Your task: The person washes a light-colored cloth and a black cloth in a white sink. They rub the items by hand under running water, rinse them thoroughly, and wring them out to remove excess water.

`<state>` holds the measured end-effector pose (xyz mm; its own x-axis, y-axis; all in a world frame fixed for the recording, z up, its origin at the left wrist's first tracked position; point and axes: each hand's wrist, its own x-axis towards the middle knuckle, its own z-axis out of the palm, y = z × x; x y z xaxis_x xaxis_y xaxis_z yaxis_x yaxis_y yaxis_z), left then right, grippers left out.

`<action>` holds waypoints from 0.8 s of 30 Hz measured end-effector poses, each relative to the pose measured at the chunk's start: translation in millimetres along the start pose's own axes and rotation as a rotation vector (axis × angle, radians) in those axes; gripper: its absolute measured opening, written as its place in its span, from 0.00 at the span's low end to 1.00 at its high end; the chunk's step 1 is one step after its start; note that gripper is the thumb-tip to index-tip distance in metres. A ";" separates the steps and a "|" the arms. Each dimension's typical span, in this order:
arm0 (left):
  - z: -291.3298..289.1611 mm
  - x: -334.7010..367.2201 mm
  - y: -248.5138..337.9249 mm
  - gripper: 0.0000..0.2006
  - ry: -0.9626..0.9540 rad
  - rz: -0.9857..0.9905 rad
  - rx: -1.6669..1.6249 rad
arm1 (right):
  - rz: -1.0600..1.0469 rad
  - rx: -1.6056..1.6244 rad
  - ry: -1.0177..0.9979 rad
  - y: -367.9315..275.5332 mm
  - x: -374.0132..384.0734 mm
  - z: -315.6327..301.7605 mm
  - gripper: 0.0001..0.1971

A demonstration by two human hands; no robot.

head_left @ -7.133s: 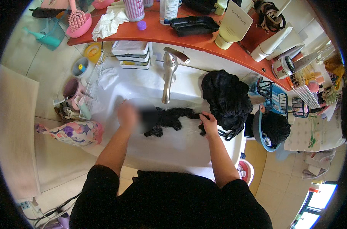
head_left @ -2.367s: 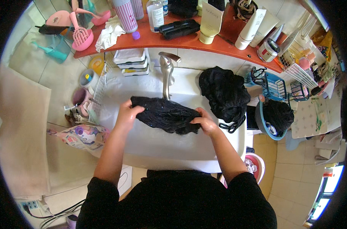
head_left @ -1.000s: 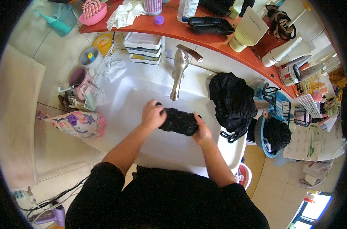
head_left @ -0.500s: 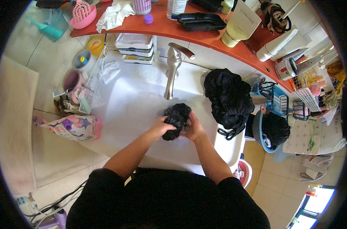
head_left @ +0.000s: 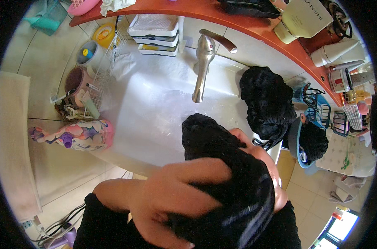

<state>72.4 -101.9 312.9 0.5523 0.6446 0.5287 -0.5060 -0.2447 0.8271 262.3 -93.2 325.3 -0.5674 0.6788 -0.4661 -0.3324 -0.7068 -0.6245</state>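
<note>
A wet, dark black cloth [head_left: 234,166], bunched up, is lifted close to the camera over the near side of the white sink [head_left: 134,108]. My left hand [head_left: 172,195] grips its left side, fingers bent over the fabric. On the far right side of the cloth, my right hand [head_left: 265,162] holds it too, partly hidden behind it. Beyond the cloth stands a metal faucet [head_left: 204,68]. To the right, a heap of black clothing [head_left: 266,103] rests on the sink's edge.
A floral detergent bag [head_left: 78,135] stands left of the sink, beside a wire rack [head_left: 101,87] with cups. Stacked soap trays [head_left: 153,31] sit at the back. A red-brown shelf [head_left: 255,23] carries bottles and tubes. A blue basin [head_left: 301,145] holds more black fabric at right.
Both hands have raised the black cloth out of the sink toward the camera. It hangs longer and looser than the small bundle before. The view has shifted slightly.
</note>
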 end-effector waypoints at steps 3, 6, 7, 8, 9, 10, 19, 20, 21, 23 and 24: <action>-5.8 -1.8 -3.7 0.11 -0.057 -0.006 0.046 | -0.131 0.075 -0.001 2.3 -3.9 -3.8 0.11; 4.7 -13.2 -3.9 0.15 -0.026 -0.352 -0.272 | -0.608 -0.392 -0.119 26.1 -11.4 -19.2 0.11; 8.3 -19.7 -6.5 0.17 0.005 -0.417 -0.351 | -0.583 -0.351 -0.127 25.1 -12.8 -18.0 0.11; 10.7 -26.1 -8.1 0.18 0.046 -0.345 -0.332 | -0.589 -0.351 -0.115 23.7 -14.2 -15.4 0.10; 13.1 -31.6 -9.0 0.18 0.085 -0.272 -0.314 | -0.592 -0.350 -0.101 23.0 -16.4 -12.5 0.10; 27.0 -24.4 -15.7 0.15 0.257 -0.065 -0.339 | -0.631 -0.389 -0.078 24.5 -16.3 -9.7 0.09; 79.2 45.5 -21.3 0.10 0.952 0.648 -0.108 | -0.156 -0.050 0.097 8.0 -13.7 -9.5 0.11; 81.8 47.8 -21.4 0.10 0.991 0.650 -0.123 | -0.074 0.015 0.107 6.5 -11.3 -10.0 0.11; 83.6 48.8 -22.3 0.10 0.990 0.650 -0.125 | -0.279 -0.178 0.029 7.6 -11.5 -10.5 0.11; 85.9 50.3 -25.1 0.10 1.008 0.700 -0.149 | -0.412 -0.267 -0.047 8.1 -7.6 -12.2 0.10; 87.2 50.6 -26.1 0.10 1.014 0.724 -0.163 | -0.412 -0.245 -0.057 9.1 -6.1 -12.6 0.10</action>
<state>171.3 -126.1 334.7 -0.6066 0.6834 0.4061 -0.5957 -0.7290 0.3372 272.3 -101.2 314.6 -0.4691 0.8752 -0.1182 -0.3545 -0.3092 -0.8825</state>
